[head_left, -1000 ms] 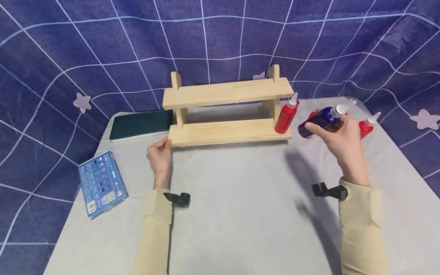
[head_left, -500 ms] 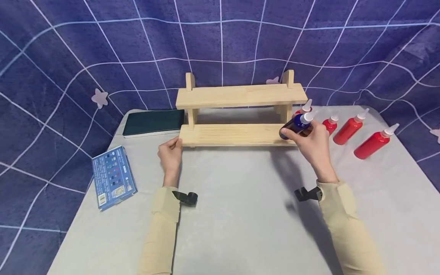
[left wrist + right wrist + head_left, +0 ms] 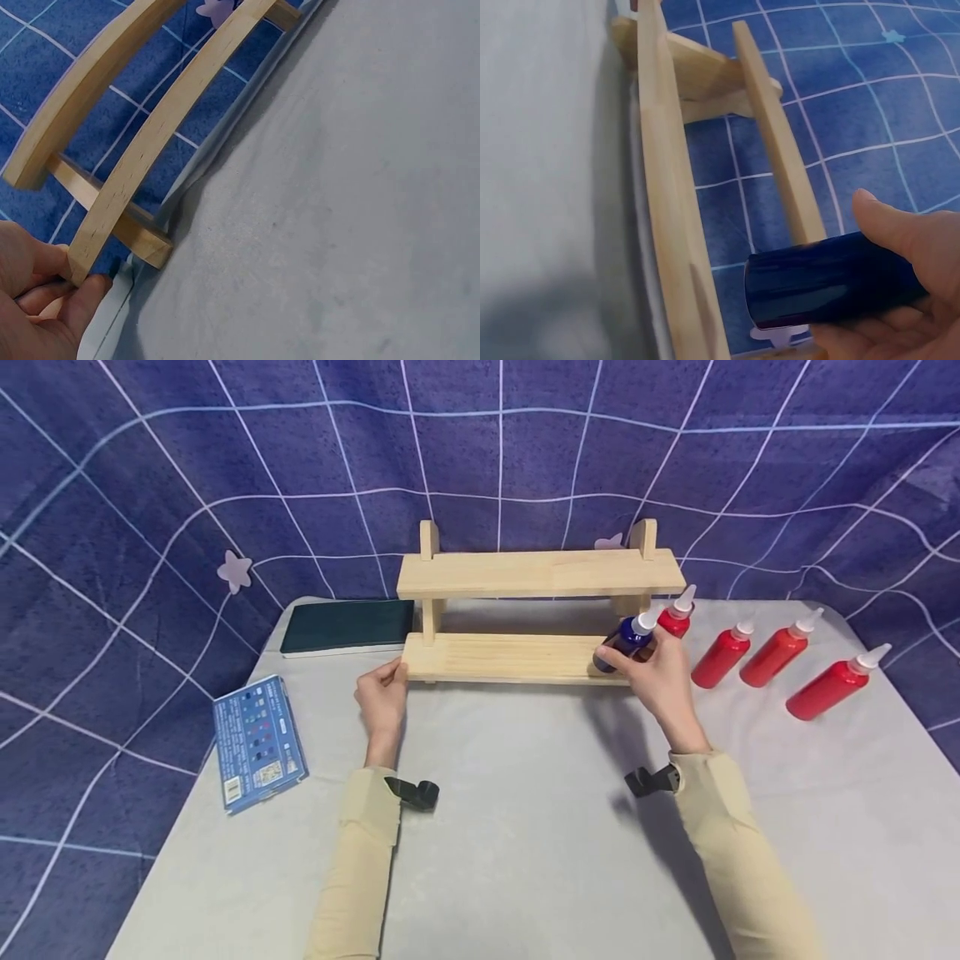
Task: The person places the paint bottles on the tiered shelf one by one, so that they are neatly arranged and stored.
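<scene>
A two-tier wooden rack [image 3: 517,658] stands at the back of the table. My left hand [image 3: 381,700] pinches the left end of its lower board, thumb and fingers on either side of the edge in the left wrist view. My right hand [image 3: 663,681] grips a dark blue bottle [image 3: 624,642] with a white nozzle, held over the right part of the lower board. In the right wrist view the blue bottle [image 3: 825,281] lies between thumb and fingers. Just behind that hand, a red bottle [image 3: 674,620] is partly hidden at the rack's right end.
Three red bottles [image 3: 722,657] stand to the right of the rack. At the left are a dark green flat item [image 3: 348,625] and a blue printed box [image 3: 259,742]. A blue curtain [image 3: 465,460] hangs behind the table.
My right hand has carried the blue bottle leftward, from beside the red bottles to the rack's lower board. My left hand keeps its hold on the rack. The head view has shifted.
</scene>
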A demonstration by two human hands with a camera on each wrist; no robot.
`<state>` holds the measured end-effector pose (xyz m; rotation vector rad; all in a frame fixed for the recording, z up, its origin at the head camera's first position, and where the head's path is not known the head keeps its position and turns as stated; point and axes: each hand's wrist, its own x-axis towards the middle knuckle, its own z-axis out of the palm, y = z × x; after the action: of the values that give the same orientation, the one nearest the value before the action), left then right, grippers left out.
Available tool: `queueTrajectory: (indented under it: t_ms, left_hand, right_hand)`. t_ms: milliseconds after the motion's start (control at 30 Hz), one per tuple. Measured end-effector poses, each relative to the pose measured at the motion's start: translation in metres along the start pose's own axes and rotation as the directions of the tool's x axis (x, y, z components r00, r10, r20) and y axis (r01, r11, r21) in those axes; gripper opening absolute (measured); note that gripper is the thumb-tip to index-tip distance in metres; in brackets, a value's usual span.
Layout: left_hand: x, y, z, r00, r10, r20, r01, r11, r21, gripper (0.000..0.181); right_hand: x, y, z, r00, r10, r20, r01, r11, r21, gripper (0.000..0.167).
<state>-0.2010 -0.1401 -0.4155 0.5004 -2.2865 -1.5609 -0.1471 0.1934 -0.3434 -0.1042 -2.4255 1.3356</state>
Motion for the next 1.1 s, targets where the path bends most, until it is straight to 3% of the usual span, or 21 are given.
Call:
queueTrajectory:
  t_ms: [400,833,1100]
  left_hand:
    - [0.001,-0.002,0.003,1.0,-0.011,0.013,0.011,1.0,-0.005,0.024]
    - [0.003,0.001,0.004,1.0,0.014,-0.002,-0.014,1.0,0.003,0.024]
    - [0.004,-0.003,0.002,1.0,0.019,0.001,-0.019,0.999,-0.037,0.024]
  right_hand:
    - [0.014,0.012,0.016,0.999,0.028,0.023,-0.026,0.994,-0.108,0.043]
    - [0.03,0.01,0.019,0.991,0.077,0.106,-0.07,0.995,-0.072,0.047]
    - [0.032,0.007,0.022,0.983,0.115,0.143,-0.106,0.992,-0.075,0.048]
